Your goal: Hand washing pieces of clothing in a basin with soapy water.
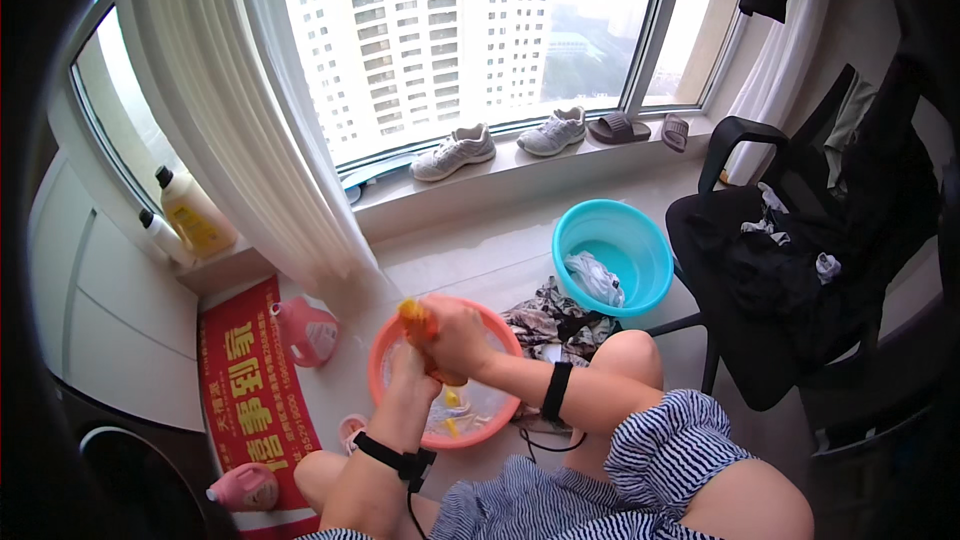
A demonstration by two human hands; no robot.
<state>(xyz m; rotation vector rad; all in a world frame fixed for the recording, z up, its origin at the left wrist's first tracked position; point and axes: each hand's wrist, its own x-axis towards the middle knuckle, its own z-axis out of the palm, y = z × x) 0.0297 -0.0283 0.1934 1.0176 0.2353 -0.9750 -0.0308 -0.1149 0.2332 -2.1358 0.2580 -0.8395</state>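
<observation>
Both my hands are closed on a bunched orange-and-yellow cloth point(414, 315) above a coral plastic basin point(508, 426). My right hand point(461, 334) wraps around it, and its yellow end sticks out past the fist. My left hand point(412, 367) grips it lower and closer to me; the fingers are partly hidden. Below them, the basin contains cloudy, sudsy water and pale fabric with yellow parts point(452, 399). Touching the basin's right side, a heap of dark patterned fabric point(559, 319) lies on the floor.
A turquoise basin point(646, 300) holding a white item point(595, 277) stands behind the heap. Pink jugs point(307, 334) are at left, around a red printed mat point(247, 382). A black chair point(739, 315) piled with clothes stands at right. Sneakers point(455, 154) and slippers point(619, 129) line the windowsill.
</observation>
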